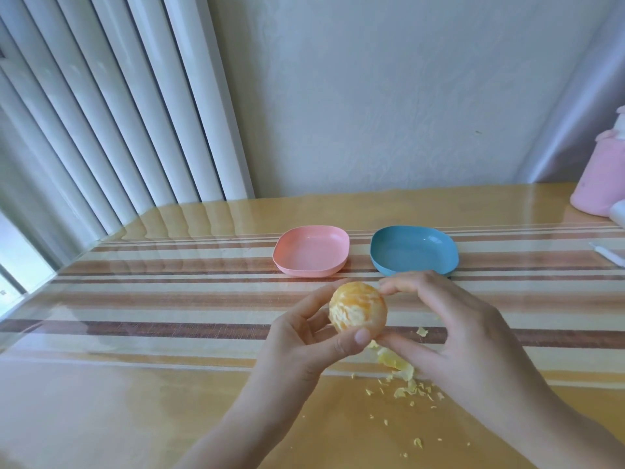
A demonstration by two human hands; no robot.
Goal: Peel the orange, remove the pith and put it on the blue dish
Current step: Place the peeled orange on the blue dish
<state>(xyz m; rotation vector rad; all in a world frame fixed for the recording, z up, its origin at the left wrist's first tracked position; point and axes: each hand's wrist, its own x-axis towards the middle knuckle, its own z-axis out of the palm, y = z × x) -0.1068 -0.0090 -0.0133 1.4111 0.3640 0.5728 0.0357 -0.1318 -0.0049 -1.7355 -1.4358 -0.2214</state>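
Observation:
A peeled orange [356, 308] with white pith streaks on it is held above the table. My left hand [304, 346] grips it from the left, thumb under the front and fingers behind. My right hand [453, 330] touches its right side, a fingertip at the top and the thumb at the bottom. The blue dish [414, 250] sits just behind my hands with nothing in it. Peel pieces and pith scraps [397, 365] lie on the table under my right hand.
A pink dish [311, 250] holding nothing stands left of the blue one. A pink container [600, 177] and a white object [608, 253] are at the right edge. Vertical blinds [101, 113] hang at the left, and a wall is behind the striped table [169, 299].

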